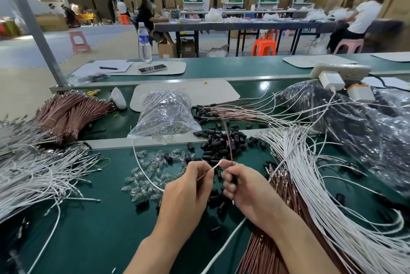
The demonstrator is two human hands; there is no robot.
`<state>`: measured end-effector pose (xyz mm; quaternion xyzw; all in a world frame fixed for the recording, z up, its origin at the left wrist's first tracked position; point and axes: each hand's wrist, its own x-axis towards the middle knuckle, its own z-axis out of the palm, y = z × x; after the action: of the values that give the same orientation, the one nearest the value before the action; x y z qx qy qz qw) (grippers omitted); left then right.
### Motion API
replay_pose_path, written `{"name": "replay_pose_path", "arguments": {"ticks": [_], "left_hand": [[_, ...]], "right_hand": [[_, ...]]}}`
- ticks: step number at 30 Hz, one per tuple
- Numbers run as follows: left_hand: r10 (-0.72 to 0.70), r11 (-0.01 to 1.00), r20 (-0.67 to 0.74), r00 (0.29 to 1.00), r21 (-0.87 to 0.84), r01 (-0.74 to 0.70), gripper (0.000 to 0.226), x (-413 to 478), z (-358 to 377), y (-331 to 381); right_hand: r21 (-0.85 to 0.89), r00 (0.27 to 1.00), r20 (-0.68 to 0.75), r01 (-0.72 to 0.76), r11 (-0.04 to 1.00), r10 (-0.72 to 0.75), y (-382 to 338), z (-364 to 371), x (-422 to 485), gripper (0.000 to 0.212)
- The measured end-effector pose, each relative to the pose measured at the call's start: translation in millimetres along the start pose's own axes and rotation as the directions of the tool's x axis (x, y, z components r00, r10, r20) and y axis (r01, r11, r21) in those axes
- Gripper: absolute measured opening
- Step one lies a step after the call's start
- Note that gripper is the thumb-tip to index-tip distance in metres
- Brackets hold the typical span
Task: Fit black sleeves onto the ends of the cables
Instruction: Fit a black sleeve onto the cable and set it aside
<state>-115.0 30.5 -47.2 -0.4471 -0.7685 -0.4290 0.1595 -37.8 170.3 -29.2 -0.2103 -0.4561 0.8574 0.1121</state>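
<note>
one white cable [213, 168] in left hand [188, 187] | one black sleeve [233, 179] in right hand [246, 189]

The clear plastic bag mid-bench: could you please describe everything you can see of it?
The clear plastic bag is thin, crinkled, glossy film, slumped on the green bench, its near edge over the metal strip. Small clear pieces pool at its near end. A white mat lies behind it; black sleeves are scattered at its right.

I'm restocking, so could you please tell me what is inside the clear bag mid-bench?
The clear bag holds small glassy-looking parts heaped along its lower edge; glare and creases hide what fills the rest.
</note>
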Motion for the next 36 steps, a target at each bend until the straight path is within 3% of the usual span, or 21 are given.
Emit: {"name": "replay_pose_path", "arguments": {"ticks": [6,15,22,29,36], "left_hand": [[0.008,0.999,0.033,0.999,-0.039,-0.007,0.011,0,0,-1],[0.019,0.999,0.072,0.997,-0.039,-0.016,0.011,-2,-2,3],[0.013,1.0,0.078,0.997,-0.018,-0.012,0.015,0,-2,6],[0.039,0.998,0.014,0.999,0.049,-0.04,0.021,2,-4,7],[0.069,0.989,0.021,0.997,0.126,-0.071,0.015,5,-6,4]], "right_hand": [[-0.024,0.982,0.17,0.088,0.996,-0.082,1,1,-8,0.011],[0.026,0.98,0.123,0.156,0.987,-0.158,7,-5,-3,0.017],[-0.07,0.968,0.09,0.241,0.968,-0.234,7,-7,-2,0.02],[-0.314,0.954,0.039,0.293,0.903,-0.296,7,-19,0,0.03],[-0.299,0.961,0.082,0.275,0.914,-0.262,8,-26,6,0.037]]}}
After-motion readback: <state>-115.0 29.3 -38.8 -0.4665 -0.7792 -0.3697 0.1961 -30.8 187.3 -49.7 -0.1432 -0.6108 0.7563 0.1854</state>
